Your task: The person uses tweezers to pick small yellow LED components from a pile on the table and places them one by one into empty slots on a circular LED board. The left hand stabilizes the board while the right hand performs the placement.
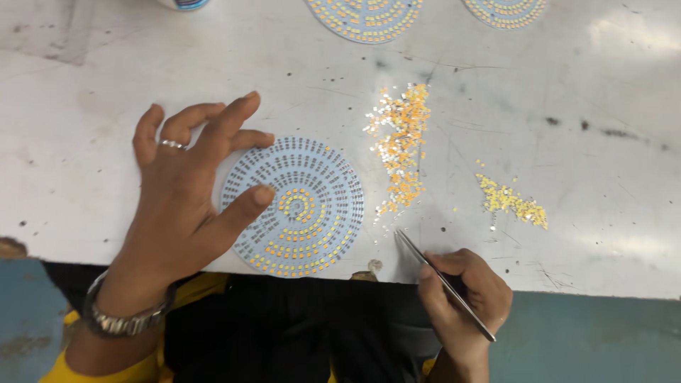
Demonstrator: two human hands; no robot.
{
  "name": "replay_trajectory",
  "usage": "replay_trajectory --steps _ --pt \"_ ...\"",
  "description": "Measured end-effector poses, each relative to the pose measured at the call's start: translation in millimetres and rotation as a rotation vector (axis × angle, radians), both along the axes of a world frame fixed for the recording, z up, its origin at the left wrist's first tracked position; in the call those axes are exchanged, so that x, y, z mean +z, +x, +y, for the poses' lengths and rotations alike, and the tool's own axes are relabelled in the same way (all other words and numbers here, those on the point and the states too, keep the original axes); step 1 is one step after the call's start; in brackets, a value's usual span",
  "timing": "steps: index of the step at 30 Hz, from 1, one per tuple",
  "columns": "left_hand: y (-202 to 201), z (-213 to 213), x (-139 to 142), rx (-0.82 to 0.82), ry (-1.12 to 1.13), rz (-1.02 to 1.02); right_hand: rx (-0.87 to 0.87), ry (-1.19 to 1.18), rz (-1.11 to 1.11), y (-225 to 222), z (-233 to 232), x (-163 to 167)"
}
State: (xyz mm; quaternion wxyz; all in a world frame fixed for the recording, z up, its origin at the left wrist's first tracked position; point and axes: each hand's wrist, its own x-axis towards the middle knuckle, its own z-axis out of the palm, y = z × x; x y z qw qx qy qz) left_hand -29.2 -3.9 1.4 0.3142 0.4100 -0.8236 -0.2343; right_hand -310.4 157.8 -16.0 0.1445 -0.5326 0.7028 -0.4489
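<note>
Two hands are ours here. Our left hand (186, 191) lies on the round circuit board (301, 206), fingers spread, thumb pressed on its face and fingertips at its upper left edge. The board sits flat on the white table (567, 128), near the front edge, its inner rings and lower rows filled with small yellow chips. Our right hand (464, 298), right of the board and below it, pinches slim metal tweezers (443, 282); their tip rests on the table just off the board's right rim. Right of the board we see a loose orange-and-white pile of chips (402, 145), and farther right a smaller yellow pile (511, 201).
</note>
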Motion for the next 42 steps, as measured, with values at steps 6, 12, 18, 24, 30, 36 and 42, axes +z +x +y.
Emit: replay_trajectory --steps 6,12,18,24,30,36,42 --pt "0.9 0.3 0.3 0.034 0.036 0.056 0.043 0.027 0.075 2.0 -12.8 7.3" --pt "0.5 -0.5 -2.5 0.029 0.02 -0.008 0.042 0.027 0.091 10.3 -22.1 6.1" --pt "-0.1 -0.2 -1.8 0.016 -0.001 -0.032 0.035 0.053 0.107 11.4 -23.6 6.5" --pt "-0.9 -0.6 -0.3 0.002 0.003 -0.036 0.047 0.059 0.115 9.6 -23.3 7.0" --pt "-1.7 -0.2 0.6 0.0 0.004 -0.028 0.014 0.069 0.079 8.8 -22.4 7.4" --pt "-1.8 0.0 0.0 0.004 0.003 -0.04 0.107 0.044 0.089 7.2 -22.6 8.5" --pt "-1.7 -0.2 -1.2 0.005 -0.002 -0.048 0.059 0.065 0.09 6.9 -24.2 9.4"
